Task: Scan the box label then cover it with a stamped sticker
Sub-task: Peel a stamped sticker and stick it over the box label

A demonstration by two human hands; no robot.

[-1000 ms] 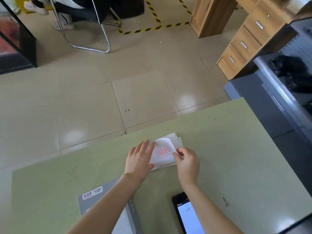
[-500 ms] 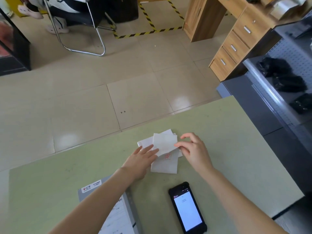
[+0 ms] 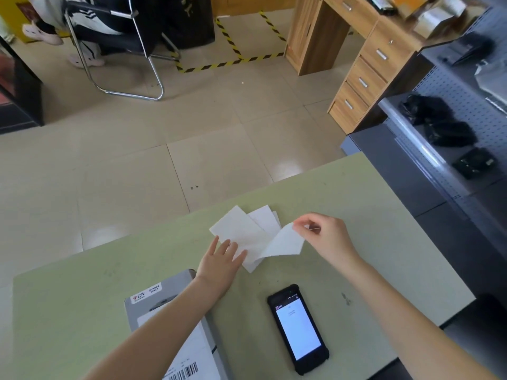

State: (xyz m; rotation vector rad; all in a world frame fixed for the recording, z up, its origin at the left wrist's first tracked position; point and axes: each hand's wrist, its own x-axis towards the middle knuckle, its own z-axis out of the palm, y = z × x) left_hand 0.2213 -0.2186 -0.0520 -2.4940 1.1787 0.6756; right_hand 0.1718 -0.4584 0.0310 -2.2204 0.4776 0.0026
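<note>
Since a moment ago the right hand (image 3: pixel 321 237) has peeled the sticker (image 3: pixel 284 244) up, pinching its corner; the left hand (image 3: pixel 222 259), open and flat, pins the backing (image 3: pixel 238 229); the box (image 3: pixel 178 325) waits near on the desk (image 3: pixel 370 242), label (image 3: pixel 189 360) still uncovered.

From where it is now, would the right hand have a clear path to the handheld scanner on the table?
Probably yes. The scanner lies in the open, nothing on or around it. But the right hand is pinching a peeled sticker, so it would have to let go first.
</note>
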